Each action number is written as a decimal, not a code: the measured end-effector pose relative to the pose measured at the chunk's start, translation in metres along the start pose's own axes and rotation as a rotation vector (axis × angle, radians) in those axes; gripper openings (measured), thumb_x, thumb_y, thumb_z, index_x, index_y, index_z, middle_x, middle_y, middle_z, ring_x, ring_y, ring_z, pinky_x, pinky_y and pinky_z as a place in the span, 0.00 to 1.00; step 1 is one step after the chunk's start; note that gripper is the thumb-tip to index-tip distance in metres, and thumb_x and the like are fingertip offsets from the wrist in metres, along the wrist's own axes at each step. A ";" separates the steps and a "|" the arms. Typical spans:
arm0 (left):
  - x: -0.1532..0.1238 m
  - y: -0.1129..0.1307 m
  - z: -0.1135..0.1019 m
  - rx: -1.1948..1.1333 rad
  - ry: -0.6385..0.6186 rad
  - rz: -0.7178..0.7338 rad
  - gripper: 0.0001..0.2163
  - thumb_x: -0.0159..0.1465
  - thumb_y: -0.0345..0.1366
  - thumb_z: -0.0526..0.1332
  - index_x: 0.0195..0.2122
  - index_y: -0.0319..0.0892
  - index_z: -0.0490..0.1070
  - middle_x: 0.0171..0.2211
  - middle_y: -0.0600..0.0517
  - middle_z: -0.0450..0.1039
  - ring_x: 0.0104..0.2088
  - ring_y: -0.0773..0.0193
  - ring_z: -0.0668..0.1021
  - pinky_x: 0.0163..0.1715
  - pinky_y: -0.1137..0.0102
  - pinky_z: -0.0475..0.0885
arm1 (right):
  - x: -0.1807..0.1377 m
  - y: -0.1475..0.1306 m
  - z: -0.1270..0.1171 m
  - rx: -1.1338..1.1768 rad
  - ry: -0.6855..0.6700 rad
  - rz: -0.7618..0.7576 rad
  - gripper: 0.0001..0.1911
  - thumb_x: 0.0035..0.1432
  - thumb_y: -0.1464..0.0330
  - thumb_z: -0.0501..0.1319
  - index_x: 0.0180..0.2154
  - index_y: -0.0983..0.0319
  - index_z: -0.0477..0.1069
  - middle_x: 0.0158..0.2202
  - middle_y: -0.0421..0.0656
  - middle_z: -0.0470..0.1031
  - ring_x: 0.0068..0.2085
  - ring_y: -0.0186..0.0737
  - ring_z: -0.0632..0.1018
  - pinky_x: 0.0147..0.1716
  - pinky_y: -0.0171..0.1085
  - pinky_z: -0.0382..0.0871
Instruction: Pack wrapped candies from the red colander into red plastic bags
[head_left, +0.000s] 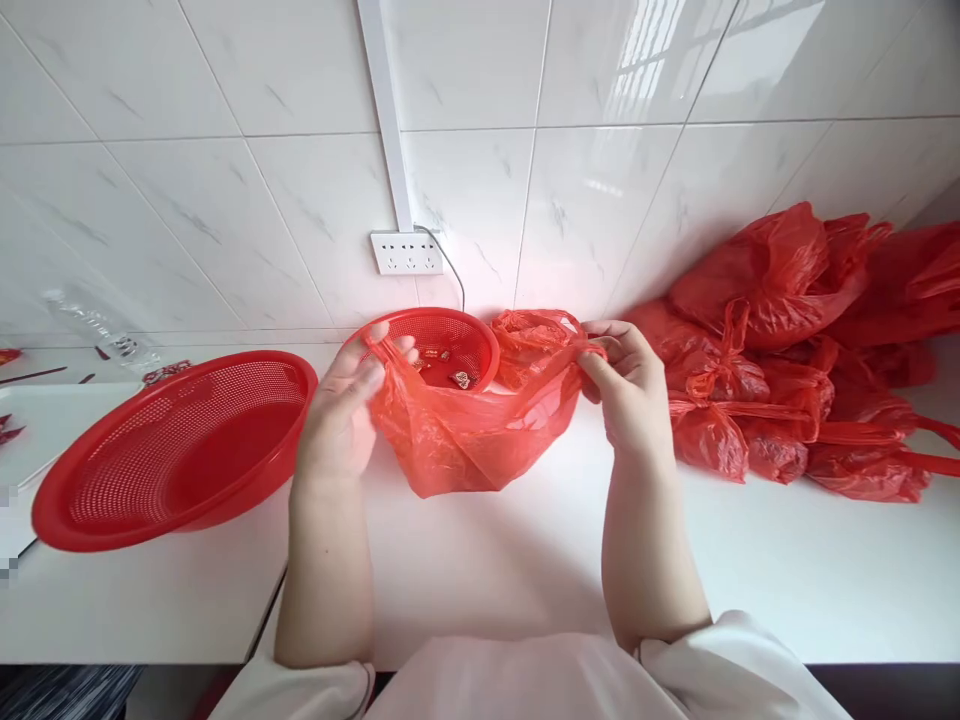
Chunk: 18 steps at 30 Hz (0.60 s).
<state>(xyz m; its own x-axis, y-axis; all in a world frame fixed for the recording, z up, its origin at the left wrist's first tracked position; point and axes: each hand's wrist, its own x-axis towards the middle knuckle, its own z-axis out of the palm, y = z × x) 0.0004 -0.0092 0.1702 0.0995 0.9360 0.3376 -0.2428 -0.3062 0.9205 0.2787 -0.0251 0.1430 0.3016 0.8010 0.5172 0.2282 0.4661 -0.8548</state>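
Note:
A thin red plastic bag (476, 435) hangs stretched between my two hands above the white table. My left hand (346, 395) grips one of its handles between thumb and fingers. The opposite top corner is pinched by my right hand (619, 368). Behind the bag stands a small red plastic basket (480, 350), partly hidden, with a few small gold-and-red pieces (460, 379) on its bottom. Another crumpled red bag (532, 335) lies beside that basket, close to the wall. Whether the held bag has anything in it I cannot tell.
A large red colander (191, 455) sits tilted at left, next to a white tray (56, 420). Several tied, filled red bags (765, 380) are piled at right. A power strip (407, 253) with a cable is on the tiled wall; a clear plastic bottle (101, 325) lies far left.

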 end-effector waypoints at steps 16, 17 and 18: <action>-0.021 -0.023 0.044 0.364 -0.378 -0.336 0.15 0.68 0.49 0.51 0.34 0.44 0.67 0.21 0.58 0.64 0.14 0.71 0.68 0.15 0.74 0.66 | -0.024 -0.009 0.032 -0.049 -0.601 -0.316 0.10 0.62 0.71 0.58 0.46 0.59 0.71 0.42 0.45 0.75 0.44 0.40 0.76 0.45 0.43 0.73; -0.020 -0.023 0.042 0.336 -0.395 -0.392 0.16 0.67 0.51 0.51 0.35 0.44 0.66 0.19 0.58 0.64 0.13 0.70 0.69 0.14 0.74 0.66 | -0.024 -0.005 0.032 -0.042 -0.593 -0.308 0.07 0.62 0.70 0.59 0.43 0.59 0.71 0.39 0.44 0.75 0.41 0.39 0.76 0.42 0.42 0.74; -0.019 -0.023 0.041 0.309 -0.402 -0.434 0.16 0.67 0.52 0.50 0.36 0.45 0.66 0.18 0.58 0.65 0.13 0.68 0.71 0.14 0.74 0.65 | -0.023 -0.002 0.032 -0.040 -0.566 -0.305 0.05 0.62 0.70 0.59 0.40 0.59 0.71 0.37 0.44 0.75 0.39 0.38 0.76 0.40 0.41 0.74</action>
<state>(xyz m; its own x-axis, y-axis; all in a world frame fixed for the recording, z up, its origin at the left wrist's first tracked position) 0.0433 -0.0270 0.1502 0.4920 0.8665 -0.0843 0.1820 -0.0077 0.9833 0.2414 -0.0325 0.1309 -0.3150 0.7138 0.6255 0.2637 0.6989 -0.6648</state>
